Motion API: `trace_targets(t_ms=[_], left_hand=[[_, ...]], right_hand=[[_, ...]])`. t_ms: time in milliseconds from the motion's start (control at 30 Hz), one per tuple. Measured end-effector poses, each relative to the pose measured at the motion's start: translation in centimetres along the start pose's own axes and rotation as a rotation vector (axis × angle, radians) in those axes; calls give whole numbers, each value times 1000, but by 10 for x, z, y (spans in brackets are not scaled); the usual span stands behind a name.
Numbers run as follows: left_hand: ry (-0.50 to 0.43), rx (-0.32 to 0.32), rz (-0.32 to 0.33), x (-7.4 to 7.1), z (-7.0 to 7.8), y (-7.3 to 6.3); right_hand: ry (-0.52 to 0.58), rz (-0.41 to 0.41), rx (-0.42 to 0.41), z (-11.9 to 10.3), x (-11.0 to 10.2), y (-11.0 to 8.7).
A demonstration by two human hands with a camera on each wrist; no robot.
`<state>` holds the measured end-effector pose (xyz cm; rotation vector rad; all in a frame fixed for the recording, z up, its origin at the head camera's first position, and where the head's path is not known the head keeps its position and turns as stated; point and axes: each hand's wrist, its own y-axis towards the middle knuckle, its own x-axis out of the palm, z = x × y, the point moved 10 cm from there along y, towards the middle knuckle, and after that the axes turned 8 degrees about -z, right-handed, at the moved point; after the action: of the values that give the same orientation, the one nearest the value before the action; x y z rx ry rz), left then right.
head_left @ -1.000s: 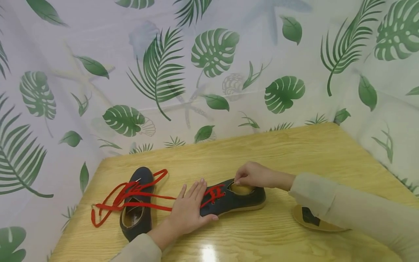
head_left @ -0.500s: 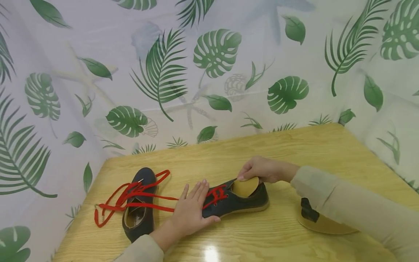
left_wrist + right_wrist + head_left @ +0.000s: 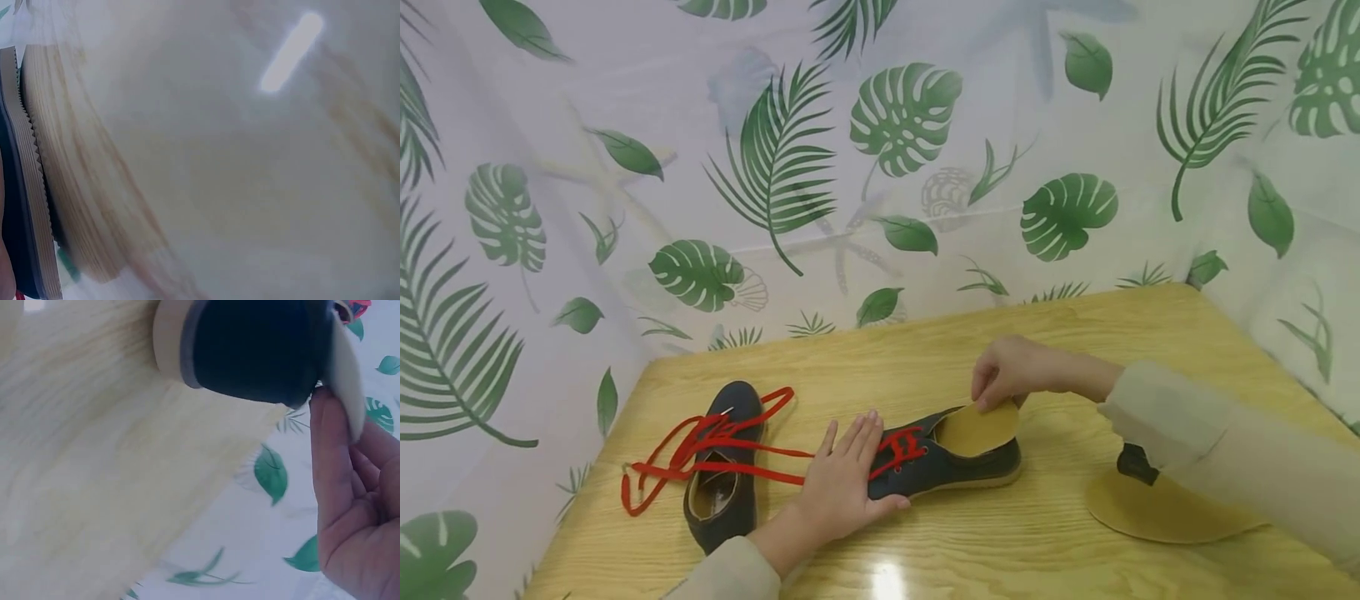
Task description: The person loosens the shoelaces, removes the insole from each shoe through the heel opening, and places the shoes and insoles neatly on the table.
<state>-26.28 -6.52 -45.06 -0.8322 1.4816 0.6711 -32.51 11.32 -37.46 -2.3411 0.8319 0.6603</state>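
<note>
My left hand [image 3: 842,487] lies flat with straight fingers over the toe of a dark navy shoe [image 3: 951,475] with red laces, which points left. At the shoe's opening my right hand [image 3: 1015,371] pinches the edge of a tan insole [image 3: 977,429]. The insole's heel end stands raised above the collar, and its front part is hidden inside the shoe. In the right wrist view, the fingers of my right hand [image 3: 359,487] grip the insole [image 3: 350,381] just behind the shoe's heel [image 3: 256,350]. Only the shoe's sole edge [image 3: 37,181] shows in the left wrist view.
A second navy shoe [image 3: 730,517] stands at the left with long red laces [image 3: 700,446] across it, running toward my left hand. Another tan insole [image 3: 1165,512] with a black patch lies at the right, partly under my right sleeve. A leaf-print cloth [image 3: 880,192] surrounds the wooden table [image 3: 1112,333].
My right hand has drawn the insole's heel end up out of the shoe opening and moved up and to the right. My left hand stays on the toe.
</note>
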Motion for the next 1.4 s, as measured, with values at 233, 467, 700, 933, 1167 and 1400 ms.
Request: trace_targets(t_ms=[233, 467, 700, 933, 1167, 1400], left_hand=[[12, -10, -14, 0, 0, 4], [5, -16, -19, 0, -1, 4], [-14, -7, -12, 1, -2, -1], [-10, -4, -11, 1, -1, -1], [9, -4, -5, 1, -2, 1], [-8, 0, 0, 2, -2, 2]], right_hand=[[-374, 141, 17, -21, -17, -22], [-834, 486, -274, -49, -10, -51], [-1171, 780, -1164, -73, 37, -114], [-1274, 718, -1265, -55, 54, -123], [-1233, 714, -1304, -46, 59, -122], [-1267, 707, -1360, -48, 63, -118]])
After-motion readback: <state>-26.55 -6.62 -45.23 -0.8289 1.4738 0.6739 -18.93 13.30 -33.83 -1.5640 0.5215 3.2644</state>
